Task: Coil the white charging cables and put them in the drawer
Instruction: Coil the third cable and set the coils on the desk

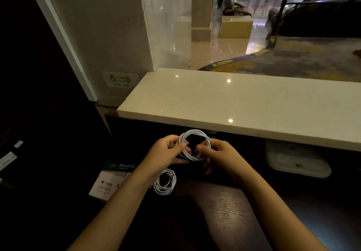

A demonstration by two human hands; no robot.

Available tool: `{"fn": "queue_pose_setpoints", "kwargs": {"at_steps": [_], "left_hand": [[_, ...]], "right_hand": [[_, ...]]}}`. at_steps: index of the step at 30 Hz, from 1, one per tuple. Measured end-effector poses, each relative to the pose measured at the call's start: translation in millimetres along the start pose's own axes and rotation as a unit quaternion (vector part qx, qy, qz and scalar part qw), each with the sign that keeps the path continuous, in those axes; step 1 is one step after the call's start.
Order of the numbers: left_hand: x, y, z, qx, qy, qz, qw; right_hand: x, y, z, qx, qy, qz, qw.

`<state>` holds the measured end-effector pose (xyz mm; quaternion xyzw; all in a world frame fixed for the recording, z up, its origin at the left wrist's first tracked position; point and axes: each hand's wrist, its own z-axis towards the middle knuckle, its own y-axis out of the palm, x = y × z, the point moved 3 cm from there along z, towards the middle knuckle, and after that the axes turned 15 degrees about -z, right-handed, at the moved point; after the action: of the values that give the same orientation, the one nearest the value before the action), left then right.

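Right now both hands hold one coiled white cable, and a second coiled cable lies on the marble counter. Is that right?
Not quite. In the head view the second coiled cable lies on the dark wooden desk, beside the copy-paper package, not on the marble counter. The rest stands: the left hand and right hand hold the coiled white cable.

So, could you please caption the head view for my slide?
Left hand and right hand hold a coiled white cable over the dark desk; a second coil lies on it.

Lobby recep. desk: marble counter (pixel 234 104), glass partition (pixel 166 26), polished floor (pixel 224 49).
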<state>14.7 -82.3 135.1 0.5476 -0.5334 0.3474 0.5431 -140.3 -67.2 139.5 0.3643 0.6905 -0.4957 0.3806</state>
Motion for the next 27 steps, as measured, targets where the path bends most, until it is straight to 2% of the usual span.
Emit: {"fn": "queue_pose_setpoints", "kwargs": {"at_steps": [5, 10, 17, 22, 25, 27], "left_hand": [[-1, -1, 0, 0.011, 0.004, -0.011, 1.000], [1, -3, -1, 0.006, 0.056, 0.009, 0.998], [2, -2, -1, -0.005, 0.091, 0.021, 0.996], [0, 3, -1, -0.003, 0.101, 0.012, 0.995], [0, 3, 0, 0.031, 0.112, -0.007, 0.993], [1, -2, 3, 0.061, 0.111, -0.029, 0.992]], "right_hand": [[5, -3, 4, -0.002, -0.014, -0.017, 1.000], [4, -5, 5, -0.006, -0.044, -0.074, 0.996], [3, -6, 10, -0.054, -0.042, -0.092, 0.993], [4, 0, 11, -0.005, -0.028, -0.106, 0.994], [2, 1, 9, 0.020, -0.055, -0.099, 0.993], [1, 2, 6, 0.005, -0.082, -0.051, 0.995]]}}
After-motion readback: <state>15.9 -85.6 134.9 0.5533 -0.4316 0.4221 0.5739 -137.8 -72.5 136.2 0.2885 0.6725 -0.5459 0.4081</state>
